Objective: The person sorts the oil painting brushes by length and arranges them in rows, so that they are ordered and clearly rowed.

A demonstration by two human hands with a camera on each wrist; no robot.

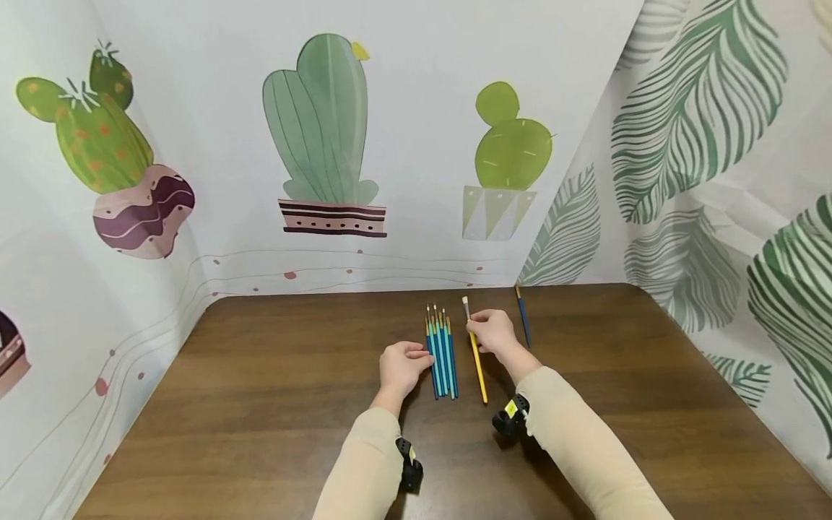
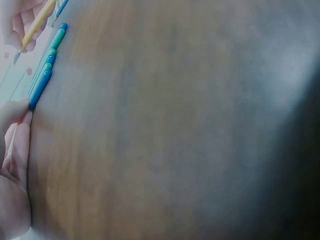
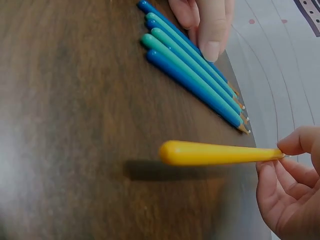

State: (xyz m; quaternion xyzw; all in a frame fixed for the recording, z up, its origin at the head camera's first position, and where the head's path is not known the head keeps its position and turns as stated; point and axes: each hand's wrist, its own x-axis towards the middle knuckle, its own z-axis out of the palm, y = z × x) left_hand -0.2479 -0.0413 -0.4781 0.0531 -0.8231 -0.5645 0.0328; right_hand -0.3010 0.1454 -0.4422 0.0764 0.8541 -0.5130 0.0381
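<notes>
Several blue and turquoise paintbrushes [image 1: 443,365] lie side by side on the table, bristles toward the wall. My left hand [image 1: 399,370] is at the left side of this row, its fingertips touching the outermost blue brush. To the right of the row, my right hand [image 1: 492,332] pinches a yellow paintbrush [image 1: 478,365] near its ferrule, thumb against fingers. In the right wrist view the yellow handle [image 3: 215,153] is lifted off the wood and casts a shadow. The left wrist view shows only part of the left hand [image 2: 15,150] and the handle ends.
A single dark blue paintbrush [image 1: 523,318] lies beyond the right hand, near the table's back edge. The brown wooden table [image 1: 273,390] meets a wall covering [image 1: 416,144] printed with cacti and leaves.
</notes>
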